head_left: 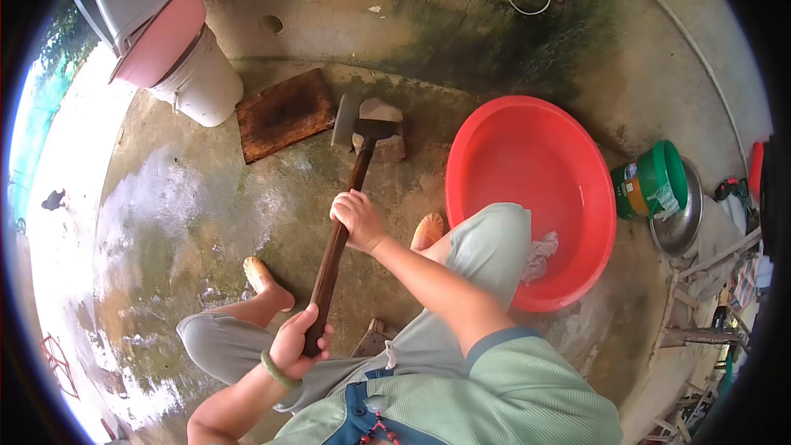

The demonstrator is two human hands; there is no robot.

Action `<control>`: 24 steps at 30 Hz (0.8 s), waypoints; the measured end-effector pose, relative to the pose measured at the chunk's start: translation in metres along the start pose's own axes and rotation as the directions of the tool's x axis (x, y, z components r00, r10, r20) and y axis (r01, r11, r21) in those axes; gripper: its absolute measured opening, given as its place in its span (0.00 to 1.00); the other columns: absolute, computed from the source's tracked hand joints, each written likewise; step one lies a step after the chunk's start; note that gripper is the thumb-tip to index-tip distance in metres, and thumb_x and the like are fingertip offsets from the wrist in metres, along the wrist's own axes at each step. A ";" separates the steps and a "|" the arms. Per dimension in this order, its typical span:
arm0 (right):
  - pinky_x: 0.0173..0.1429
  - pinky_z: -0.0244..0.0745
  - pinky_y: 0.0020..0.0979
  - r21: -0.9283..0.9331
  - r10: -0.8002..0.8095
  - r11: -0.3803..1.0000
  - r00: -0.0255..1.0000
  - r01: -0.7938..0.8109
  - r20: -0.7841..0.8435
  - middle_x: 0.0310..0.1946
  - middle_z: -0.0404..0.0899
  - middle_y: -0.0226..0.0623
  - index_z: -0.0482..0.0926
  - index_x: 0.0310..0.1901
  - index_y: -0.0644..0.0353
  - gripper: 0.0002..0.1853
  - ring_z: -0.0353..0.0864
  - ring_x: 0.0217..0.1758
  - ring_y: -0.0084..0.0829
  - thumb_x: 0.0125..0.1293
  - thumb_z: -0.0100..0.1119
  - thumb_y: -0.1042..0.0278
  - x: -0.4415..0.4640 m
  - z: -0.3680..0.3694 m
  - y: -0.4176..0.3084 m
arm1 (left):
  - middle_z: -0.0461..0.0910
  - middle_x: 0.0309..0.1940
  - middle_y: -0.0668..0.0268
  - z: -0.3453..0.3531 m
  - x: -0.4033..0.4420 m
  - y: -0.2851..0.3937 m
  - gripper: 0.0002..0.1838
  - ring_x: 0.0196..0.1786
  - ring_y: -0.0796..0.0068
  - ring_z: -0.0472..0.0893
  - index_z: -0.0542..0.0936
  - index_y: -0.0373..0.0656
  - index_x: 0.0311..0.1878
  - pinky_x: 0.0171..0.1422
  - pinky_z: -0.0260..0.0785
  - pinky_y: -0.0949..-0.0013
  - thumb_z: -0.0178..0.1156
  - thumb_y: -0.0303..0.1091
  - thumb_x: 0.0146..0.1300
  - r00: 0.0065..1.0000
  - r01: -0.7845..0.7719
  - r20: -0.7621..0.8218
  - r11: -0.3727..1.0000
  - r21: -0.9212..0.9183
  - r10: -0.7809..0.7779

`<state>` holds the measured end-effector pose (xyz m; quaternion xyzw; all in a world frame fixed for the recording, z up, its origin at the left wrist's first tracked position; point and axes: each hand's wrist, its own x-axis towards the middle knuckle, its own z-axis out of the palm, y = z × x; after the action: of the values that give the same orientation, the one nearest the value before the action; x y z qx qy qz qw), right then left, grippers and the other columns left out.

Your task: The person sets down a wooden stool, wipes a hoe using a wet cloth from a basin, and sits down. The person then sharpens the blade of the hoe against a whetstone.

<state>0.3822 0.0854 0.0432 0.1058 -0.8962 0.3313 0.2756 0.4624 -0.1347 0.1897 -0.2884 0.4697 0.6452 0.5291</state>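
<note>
A long tool with a dark wooden handle (331, 259) slants up through the middle of the head view. Its dark metal head (375, 128) looks like an axe head, though the edge is hard to make out. My left hand (298, 341), with a bangle at the wrist, wraps round the handle's near end. Farther up, my right hand (357, 219) is closed over the handle. The head lies on or just over a pale stone block (381, 110). Left of that block stands a narrow grey block (344, 120).
A scorched-looking wooden board (284, 114) lies left of the blocks. By my right knee sits a red basin (601, 239) with water and a pale cloth (540, 257). Beyond it are a green bucket (638, 181) and a metal bowl (690, 227). A white bucket (202, 86) stands upper left.
</note>
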 end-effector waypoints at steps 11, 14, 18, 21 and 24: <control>0.57 0.60 0.38 0.009 -0.002 1.000 1.000 0.002 -0.007 0.29 0.69 0.31 0.66 0.27 0.51 0.09 0.72 0.45 0.34 0.46 0.56 0.68 0.019 0.000 0.023 | 0.72 0.26 0.67 0.012 0.016 0.018 0.14 0.22 0.79 0.69 0.68 0.45 0.38 0.22 0.65 0.71 0.50 0.47 0.65 1.000 -0.022 -0.006 0.999 -0.029 0.022; 0.59 0.58 0.38 0.011 0.020 1.000 0.999 -0.020 -0.044 0.31 0.71 0.30 0.66 0.27 0.51 0.09 0.72 0.47 0.32 0.47 0.57 0.66 -0.009 0.007 -0.017 | 0.72 0.26 0.67 -0.006 -0.015 -0.010 0.14 0.21 0.78 0.69 0.67 0.45 0.40 0.22 0.66 0.71 0.50 0.47 0.65 1.000 0.004 -0.011 1.000 0.015 -0.004; 0.58 0.59 0.39 0.057 0.034 0.998 0.997 -0.029 -0.075 0.32 0.71 0.30 0.66 0.27 0.51 0.07 0.72 0.46 0.33 0.48 0.55 0.68 -0.012 0.012 -0.013 | 0.71 0.27 0.68 -0.009 0.002 -0.015 0.13 0.21 0.78 0.68 0.69 0.48 0.38 0.23 0.63 0.71 0.48 0.48 0.66 0.998 0.003 -0.069 0.998 0.057 0.001; 0.57 0.60 0.39 -0.014 -0.026 1.000 0.998 0.025 -0.061 0.31 0.71 0.32 0.65 0.26 0.52 0.09 0.71 0.45 0.34 0.46 0.56 0.68 0.019 0.011 0.029 | 0.72 0.26 0.68 0.007 0.031 0.017 0.13 0.21 0.79 0.68 0.68 0.47 0.38 0.22 0.64 0.72 0.49 0.47 0.65 0.999 -0.043 -0.008 0.999 -0.011 0.043; 0.57 0.60 0.39 0.000 -0.012 1.000 0.999 0.012 0.039 0.30 0.71 0.30 0.65 0.27 0.51 0.09 0.72 0.45 0.33 0.46 0.56 0.72 0.021 -0.003 0.024 | 0.72 0.25 0.67 0.007 0.024 0.012 0.13 0.21 0.79 0.69 0.67 0.46 0.38 0.22 0.65 0.72 0.49 0.47 0.65 0.999 0.016 0.049 0.995 -0.095 -0.011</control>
<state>0.3575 0.1057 0.0436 0.1178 -0.9008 0.3272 0.2600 0.4453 -0.1180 0.1753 -0.3008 0.4232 0.6702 0.5304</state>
